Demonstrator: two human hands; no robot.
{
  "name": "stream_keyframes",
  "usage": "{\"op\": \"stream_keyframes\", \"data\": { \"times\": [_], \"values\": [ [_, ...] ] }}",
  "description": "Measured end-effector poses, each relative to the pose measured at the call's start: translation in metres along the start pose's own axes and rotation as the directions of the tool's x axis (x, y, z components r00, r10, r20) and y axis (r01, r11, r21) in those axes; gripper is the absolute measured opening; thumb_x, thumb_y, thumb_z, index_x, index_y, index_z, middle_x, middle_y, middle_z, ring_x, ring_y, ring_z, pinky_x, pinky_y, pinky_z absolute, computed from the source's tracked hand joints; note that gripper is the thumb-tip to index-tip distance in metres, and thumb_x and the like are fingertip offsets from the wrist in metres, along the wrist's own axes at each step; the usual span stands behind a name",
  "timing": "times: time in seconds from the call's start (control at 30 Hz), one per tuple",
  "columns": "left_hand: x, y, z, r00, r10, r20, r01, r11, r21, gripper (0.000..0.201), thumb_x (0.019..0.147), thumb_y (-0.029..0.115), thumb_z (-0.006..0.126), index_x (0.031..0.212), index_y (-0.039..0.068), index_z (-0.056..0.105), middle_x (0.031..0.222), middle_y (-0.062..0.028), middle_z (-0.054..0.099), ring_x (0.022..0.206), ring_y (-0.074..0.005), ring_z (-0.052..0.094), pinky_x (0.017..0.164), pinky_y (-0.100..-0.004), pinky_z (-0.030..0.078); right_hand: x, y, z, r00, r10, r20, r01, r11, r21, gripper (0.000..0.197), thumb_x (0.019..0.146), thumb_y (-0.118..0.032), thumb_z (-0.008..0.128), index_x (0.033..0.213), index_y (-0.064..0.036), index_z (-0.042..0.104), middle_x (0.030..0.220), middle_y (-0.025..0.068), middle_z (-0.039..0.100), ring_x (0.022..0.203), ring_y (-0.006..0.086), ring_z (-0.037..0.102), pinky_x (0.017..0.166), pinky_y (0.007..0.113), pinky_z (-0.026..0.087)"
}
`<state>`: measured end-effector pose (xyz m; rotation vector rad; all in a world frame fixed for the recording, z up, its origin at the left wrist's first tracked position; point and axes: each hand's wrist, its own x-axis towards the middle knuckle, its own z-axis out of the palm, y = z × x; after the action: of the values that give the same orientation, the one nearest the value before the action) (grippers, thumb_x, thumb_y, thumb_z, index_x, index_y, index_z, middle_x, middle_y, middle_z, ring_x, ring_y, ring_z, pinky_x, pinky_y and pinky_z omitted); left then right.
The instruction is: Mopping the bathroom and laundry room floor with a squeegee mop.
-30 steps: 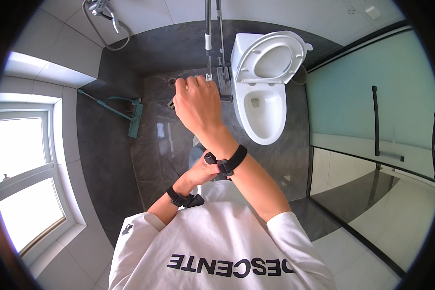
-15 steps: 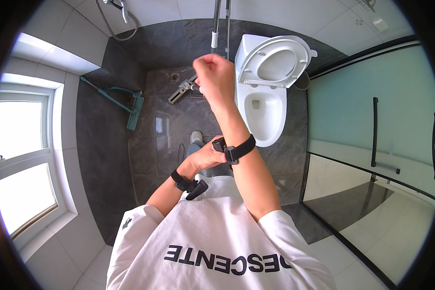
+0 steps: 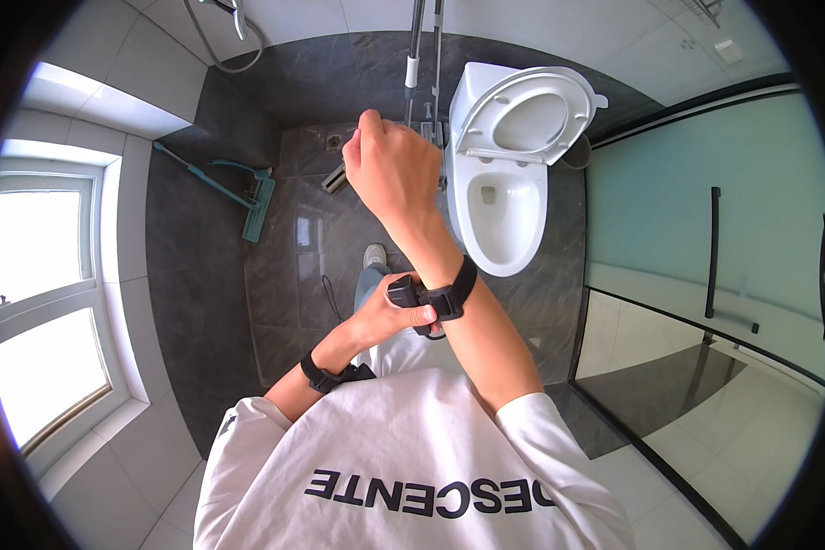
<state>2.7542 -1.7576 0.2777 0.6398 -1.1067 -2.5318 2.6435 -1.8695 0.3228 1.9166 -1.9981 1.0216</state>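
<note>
My right hand [image 3: 392, 174] is raised in front of me, curled into a fist, with nothing showing in it. Round that wrist runs a black strap [image 3: 465, 282] carrying a small black box-shaped device [image 3: 402, 292]. My left hand [image 3: 385, 313] reaches across beneath the right wrist and grips this device, its thumb lying along the near side. A thin dark cord loops just below it. Another black wrist strap [image 3: 319, 374] sits on my left wrist; its attached part is partly hidden against my white shirt [image 3: 412, 431].
Beyond my hands stands a white toilet [image 3: 504, 261] with its lid raised. Mop poles [image 3: 414, 55] lean at the back wall, a grey mop head [image 3: 335, 179] below. A teal mop [image 3: 258, 211] rests at left, near the window [image 3: 41, 238]. A glass door [image 3: 660, 202] stands right.
My right fist has turned and shifted slightly left and nearer. The wrist device has swung more into sight, with my left hand still on it.
</note>
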Motion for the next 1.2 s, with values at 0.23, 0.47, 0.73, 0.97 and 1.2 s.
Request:
{"op": "stream_keyframes", "data": {
  "times": [0.23, 0.47, 0.73, 0.97, 1.2],
  "values": [
    [0.011, 0.001, -0.022, 0.996, 0.076, 0.039, -0.072, 0.994, -0.084, 0.050, 0.078, 0.035, 0.074, 0.108, 0.000, 0.055, 0.093, -0.0060, 0.064, 0.089, -0.0144, 0.060, 0.080, -0.0296, 0.048, 0.008, -0.011, 0.001, 1.000, -0.009, 0.030, 0.010, 1.000, -0.028, 0.014, 0.073, -0.014, 0.064, 0.069, -0.0071, 0.052, 0.059, 0.0067, 0.056, 0.055, 0.0221, 0.060, 0.046, 0.032, 0.048],
    [-0.036, 0.087, -0.012, 0.716, 0.607, -0.346, 0.009, 0.488, 0.873, 0.017, 0.083, 0.011, 0.062, 0.096, 0.000, 0.061, 0.084, -0.0072, 0.062, 0.081, -0.0157, 0.057, 0.074, -0.0295, 0.043, 0.001, -0.016, 0.006, 0.985, -0.111, 0.133, 0.130, 0.982, -0.140, 0.009, 0.070, -0.012, 0.063, 0.075, -0.0068, 0.056, 0.065, 0.0065, 0.059, 0.064, 0.0209, 0.062, 0.055, 0.030, 0.050],
    [-0.006, 0.140, 0.037, 0.879, 0.255, 0.402, -0.375, -0.151, 0.915, 0.026, 0.073, 0.011, 0.069, 0.099, 0.007, 0.065, 0.102, -0.0037, 0.061, 0.097, -0.0231, 0.055, 0.088, -0.0398, 0.039, -0.015, -0.037, 0.012, 0.953, -0.073, 0.296, 0.139, 0.967, -0.211, 0.012, 0.069, -0.015, 0.067, 0.075, -0.0084, 0.059, 0.067, 0.0045, 0.061, 0.069, 0.0177, 0.062, 0.055, 0.028, 0.048],
    [0.004, 0.127, 0.071, 0.970, 0.054, 0.237, -0.227, -0.150, 0.962, 0.026, 0.074, 0.013, 0.071, 0.095, 0.001, 0.061, 0.091, -0.0128, 0.061, 0.086, -0.0290, 0.058, 0.078, -0.0380, 0.045, -0.032, -0.042, 0.011, 0.950, -0.164, 0.265, 0.236, 0.933, -0.272, 0.014, 0.065, -0.012, 0.069, 0.071, -0.0088, 0.056, 0.065, 0.0030, 0.060, 0.065, 0.0150, 0.060, 0.052, 0.026, 0.047],
    [-0.016, 0.106, 0.092, 0.976, 0.192, -0.107, 0.139, -0.165, 0.976, 0.028, 0.076, 0.019, 0.070, 0.089, 0.000, 0.054, 0.078, -0.0169, 0.059, 0.071, -0.0345, 0.061, 0.063, -0.0400, 0.048, -0.036, -0.031, 0.006, 0.976, -0.156, 0.153, 0.193, 0.941, -0.276, 0.014, 0.062, -0.010, 0.068, 0.068, -0.0096, 0.055, 0.061, 0.0023, 0.058, 0.061, 0.0142, 0.059, 0.050, 0.024, 0.046]
  ]
}}
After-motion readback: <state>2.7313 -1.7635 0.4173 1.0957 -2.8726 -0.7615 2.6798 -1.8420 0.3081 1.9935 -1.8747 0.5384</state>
